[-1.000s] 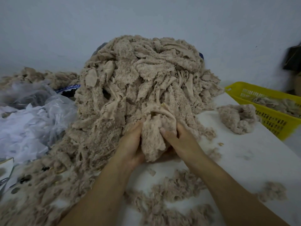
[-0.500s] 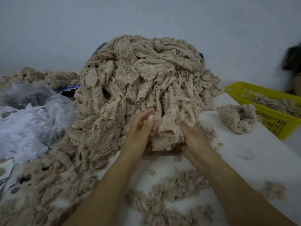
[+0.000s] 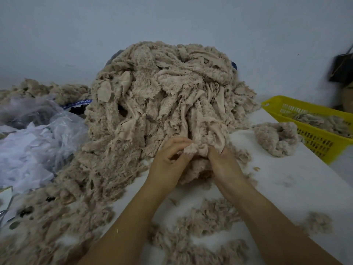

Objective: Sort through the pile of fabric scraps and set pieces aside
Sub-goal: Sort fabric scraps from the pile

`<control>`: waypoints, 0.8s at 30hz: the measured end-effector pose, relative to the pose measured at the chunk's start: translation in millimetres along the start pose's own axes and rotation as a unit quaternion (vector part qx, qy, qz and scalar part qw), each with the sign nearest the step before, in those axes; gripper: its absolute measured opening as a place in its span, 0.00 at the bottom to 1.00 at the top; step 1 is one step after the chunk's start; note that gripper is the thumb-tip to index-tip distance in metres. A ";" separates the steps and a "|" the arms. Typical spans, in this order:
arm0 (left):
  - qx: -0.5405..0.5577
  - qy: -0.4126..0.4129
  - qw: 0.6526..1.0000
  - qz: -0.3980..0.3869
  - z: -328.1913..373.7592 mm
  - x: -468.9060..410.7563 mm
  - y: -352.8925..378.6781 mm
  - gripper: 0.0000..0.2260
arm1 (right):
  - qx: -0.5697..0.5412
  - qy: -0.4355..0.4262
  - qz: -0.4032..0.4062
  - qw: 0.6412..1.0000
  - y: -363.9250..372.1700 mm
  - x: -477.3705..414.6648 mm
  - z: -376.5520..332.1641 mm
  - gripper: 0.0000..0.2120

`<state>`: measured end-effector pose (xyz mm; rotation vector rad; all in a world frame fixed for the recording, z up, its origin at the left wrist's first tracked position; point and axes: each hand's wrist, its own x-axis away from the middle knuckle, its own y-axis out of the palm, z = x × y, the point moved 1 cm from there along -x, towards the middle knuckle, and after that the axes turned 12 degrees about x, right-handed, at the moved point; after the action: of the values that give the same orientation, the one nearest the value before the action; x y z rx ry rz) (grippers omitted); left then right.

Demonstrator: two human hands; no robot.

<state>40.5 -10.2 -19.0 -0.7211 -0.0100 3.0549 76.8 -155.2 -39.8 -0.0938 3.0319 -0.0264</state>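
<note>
**Left hand curls onto a scrap**

Half a second ago the left hand lay flat against the pile; now its fingers have curled and pinch a fluffy scrap at the pile's near foot. The right hand grips the same scrap just beside it, fingertips buried in the folds. The scrap seems to run up and away from both hands into the pile, so freeing it likely means pulling towards the body. Bare table lies to the right, near the clump and basket; bags crowd the left.
</note>
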 end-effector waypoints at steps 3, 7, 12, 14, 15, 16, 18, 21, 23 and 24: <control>0.202 -0.136 0.970 0.022 0.2 2.4 1.7 0.06 | 0.014 0.001 0.022 1.000 -1.7 1.1 2.3 0.17; 0.394 -0.147 0.906 0.045 3.0 -3.0 -5.0 0.09 | -0.018 0.005 0.058 0.998 -8.6 -3.1 0.6 0.13; 0.466 -0.169 0.868 0.038 3.6 -4.4 -5.5 0.11 | -0.001 0.026 0.096 0.995 -10.9 -3.5 -5.6 0.15; 0.522 -0.159 0.838 0.019 4.5 -6.4 -13.9 0.10 | -0.032 0.032 0.152 0.987 -21.0 -6.3 -12.4 0.13; 0.532 -0.150 0.833 0.023 3.8 -8.1 -21.0 0.11 | -0.077 0.048 0.181 0.979 -30.2 -8.6 -15.9 0.12; 0.524 -0.145 0.839 0.040 2.6 -9.7 -27.4 0.12 | -0.123 0.068 0.197 0.970 -39.9 -10.9 -18.2 0.13; 0.437 -0.160 0.882 0.082 -2.1 -9.7 -32.6 0.13 | -0.163 0.096 0.183 0.965 -51.4 -12.1 -19.7 0.15; 0.147 -0.208 0.964 0.072 -7.1 -4.1 -19.6 0.09 | -0.162 0.137 0.093 0.973 -36.5 -5.1 -19.1 0.12; -0.024 -0.192 0.981 0.008 -11.8 1.3 -12.8 0.15 | -0.145 0.155 0.035 0.977 -23.9 -3.0 -20.9 0.09; -0.060 -0.166 0.984 -0.027 -12.9 3.0 -10.1 0.18 | -0.159 0.149 0.028 0.976 -23.9 -3.7 -23.0 0.09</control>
<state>43.6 0.0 -31.8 -0.2014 -0.2115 3.1011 79.4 -178.5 -16.1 -0.0308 3.3053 0.4948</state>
